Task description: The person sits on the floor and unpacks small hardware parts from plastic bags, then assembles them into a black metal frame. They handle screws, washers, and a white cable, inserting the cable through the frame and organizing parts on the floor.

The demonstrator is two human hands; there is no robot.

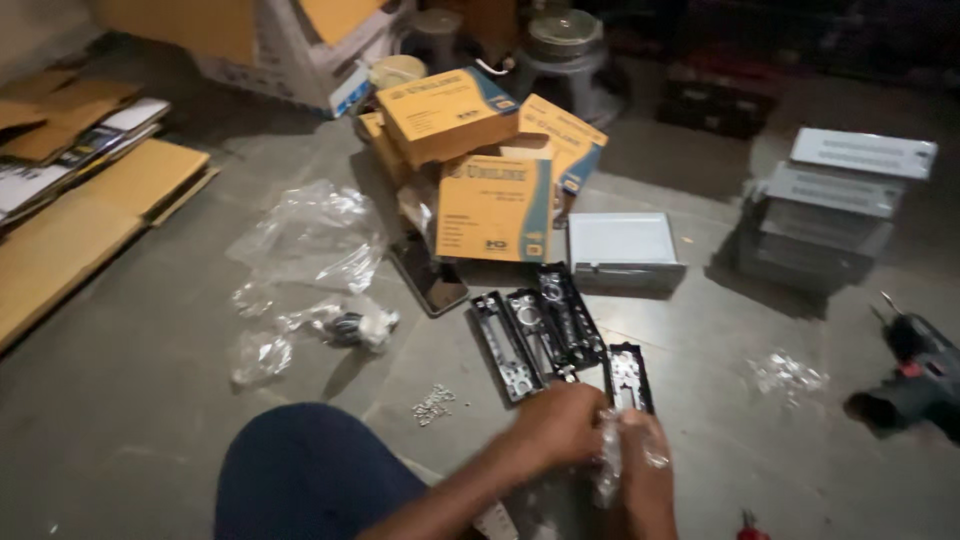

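The person wears dark blue trousers (305,470) that cover the raised knee. Both forearms are bare, and the left hand (555,425) and right hand (645,465) have no gloves.

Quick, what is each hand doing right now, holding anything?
Left hand: closed on the small clear plastic bag.
Right hand: closed on the same bag.

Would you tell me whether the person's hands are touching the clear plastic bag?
Touching: the head view shows the left hand and right hand both gripping the clear plastic bag.
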